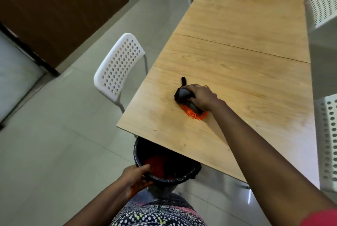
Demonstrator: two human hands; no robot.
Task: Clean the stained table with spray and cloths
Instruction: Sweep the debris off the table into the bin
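1. The right hand (202,98) curled round a bunched dark cloth (184,96), pressing it on the wooden table (237,47) against a pile of orange grains (196,114).
2. The left hand (135,175) gripped the near rim of a black bin (165,179), thumb inside, just below the table's near edge.

Right arm stretched forward, right hand (201,98) with fingers curled down in a grip; left hand (135,175) clasping low.
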